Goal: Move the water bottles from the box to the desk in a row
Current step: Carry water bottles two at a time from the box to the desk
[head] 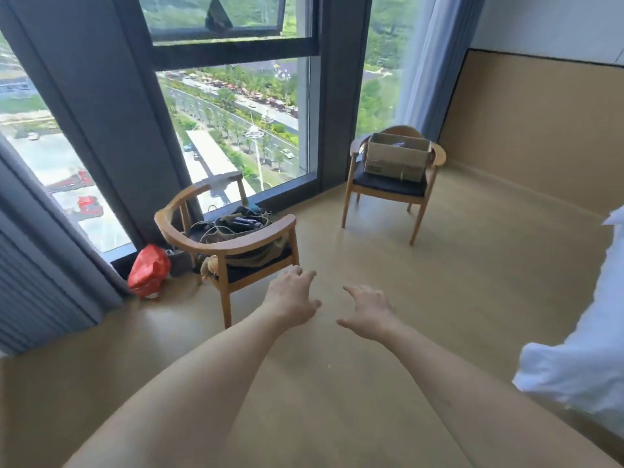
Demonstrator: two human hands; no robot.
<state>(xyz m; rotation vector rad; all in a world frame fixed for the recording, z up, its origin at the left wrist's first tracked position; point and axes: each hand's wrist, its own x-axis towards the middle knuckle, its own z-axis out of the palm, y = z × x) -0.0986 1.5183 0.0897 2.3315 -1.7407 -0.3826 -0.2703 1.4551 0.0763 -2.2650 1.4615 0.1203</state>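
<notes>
My left hand (292, 300) and right hand (366, 312) reach out released toward the brown cardboard box (396, 157) at one o'clock, its bottles likely heavy, slippery, best gripped mid-body.

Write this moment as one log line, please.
stage: approaching | left hand: open, empty | right hand: open, empty | cardboard box: on far chair | desk: unseen

Box (395, 157): matt brown cardboard. Both chairs (388, 184) (223, 244): smooth wood frames, dark matt seat pads. Floor (472, 265): smooth, slight sheen. Red bag (148, 270): crinkled glossy plastic. Curtains (40, 292): matt cloth.
</notes>
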